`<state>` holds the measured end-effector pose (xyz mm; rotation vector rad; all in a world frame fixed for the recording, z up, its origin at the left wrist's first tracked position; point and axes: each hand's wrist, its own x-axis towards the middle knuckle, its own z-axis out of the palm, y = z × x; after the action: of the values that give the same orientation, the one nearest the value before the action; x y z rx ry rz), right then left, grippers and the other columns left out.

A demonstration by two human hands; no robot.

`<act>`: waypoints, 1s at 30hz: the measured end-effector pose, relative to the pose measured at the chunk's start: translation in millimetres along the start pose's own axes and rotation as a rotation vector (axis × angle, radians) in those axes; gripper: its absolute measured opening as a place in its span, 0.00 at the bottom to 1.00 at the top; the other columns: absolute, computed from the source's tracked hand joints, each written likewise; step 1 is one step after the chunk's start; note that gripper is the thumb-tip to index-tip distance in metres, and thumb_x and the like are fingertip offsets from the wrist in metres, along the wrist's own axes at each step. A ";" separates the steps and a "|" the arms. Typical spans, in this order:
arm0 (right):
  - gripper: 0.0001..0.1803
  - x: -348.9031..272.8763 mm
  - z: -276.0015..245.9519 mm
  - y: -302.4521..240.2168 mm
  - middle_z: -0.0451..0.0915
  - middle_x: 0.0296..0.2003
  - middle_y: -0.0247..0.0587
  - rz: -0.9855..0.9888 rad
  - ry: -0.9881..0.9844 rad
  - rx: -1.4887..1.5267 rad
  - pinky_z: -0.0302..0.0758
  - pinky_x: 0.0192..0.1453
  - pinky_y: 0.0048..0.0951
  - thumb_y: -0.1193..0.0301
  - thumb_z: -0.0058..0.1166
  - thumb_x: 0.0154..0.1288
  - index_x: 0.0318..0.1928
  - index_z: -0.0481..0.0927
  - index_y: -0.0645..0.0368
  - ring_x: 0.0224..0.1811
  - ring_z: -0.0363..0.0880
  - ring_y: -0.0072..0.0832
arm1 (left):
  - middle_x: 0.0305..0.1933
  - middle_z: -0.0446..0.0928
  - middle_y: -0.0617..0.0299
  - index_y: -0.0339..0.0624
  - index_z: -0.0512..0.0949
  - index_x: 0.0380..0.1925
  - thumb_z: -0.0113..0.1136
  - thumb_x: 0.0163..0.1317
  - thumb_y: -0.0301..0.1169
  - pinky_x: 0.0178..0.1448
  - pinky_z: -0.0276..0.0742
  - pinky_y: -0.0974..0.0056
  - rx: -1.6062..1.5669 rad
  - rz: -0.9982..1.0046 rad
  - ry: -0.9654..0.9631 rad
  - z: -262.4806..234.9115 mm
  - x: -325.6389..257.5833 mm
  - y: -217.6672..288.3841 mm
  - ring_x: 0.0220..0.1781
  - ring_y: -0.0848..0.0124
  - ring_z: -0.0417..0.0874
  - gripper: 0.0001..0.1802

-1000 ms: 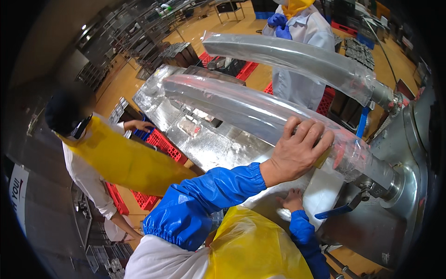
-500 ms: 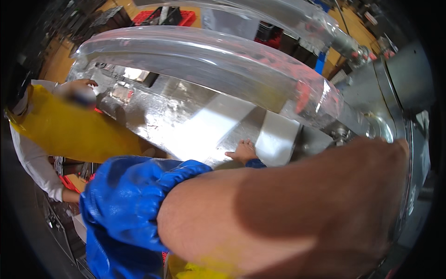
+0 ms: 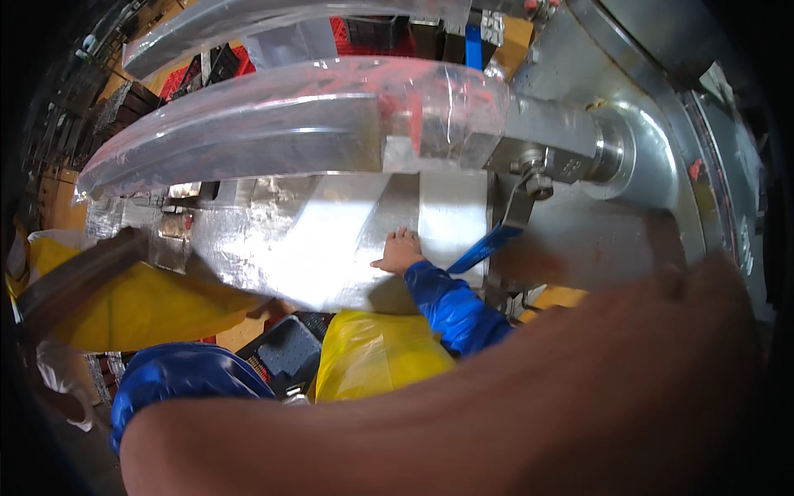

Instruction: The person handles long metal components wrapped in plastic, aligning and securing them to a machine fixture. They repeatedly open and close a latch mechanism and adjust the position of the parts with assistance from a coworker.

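Observation:
My right hand, in a blue sleeve, rests palm down on a shiny metal table, fingers apart and holding nothing. A blue valve handle hangs just right of it. My bare left forearm is raised close in front of the view, crossing from the lower left to the right. At its end, my left hand is dark and blurred by the right rim, its fingers not distinguishable. Beyond the table, a long clear plastic cover with pink-red smears wraps a bar fixed to a steel machine.
A person in a yellow apron stands at the left side of the table. Below the table edge is a black crate beside my own yellow apron. Red and black crates stand on the floor beyond. A second plastic-wrapped bar runs behind.
The view has turned and shifted right, so the valve and machine show more fully. My left forearm now sits lower in the view. My right hand stays flat on the table, its sleeve now visible.

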<state>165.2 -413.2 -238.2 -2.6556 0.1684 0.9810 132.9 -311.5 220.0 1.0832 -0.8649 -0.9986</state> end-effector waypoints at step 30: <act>0.19 21.5 87.0 -132.6 0.80 0.48 0.38 -0.425 0.383 0.097 0.68 0.60 0.48 0.53 0.70 0.62 0.49 0.85 0.46 0.59 0.74 0.42 | 0.60 0.84 0.46 0.31 0.77 0.62 0.65 0.75 0.39 0.67 0.78 0.58 0.332 -0.681 1.152 -108.2 -327.7 -240.8 0.64 0.59 0.84 0.25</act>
<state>156.2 -259.7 -282.8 -2.6029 -0.2515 0.3210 76.3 -7.8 -65.8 1.9933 0.3324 -0.5662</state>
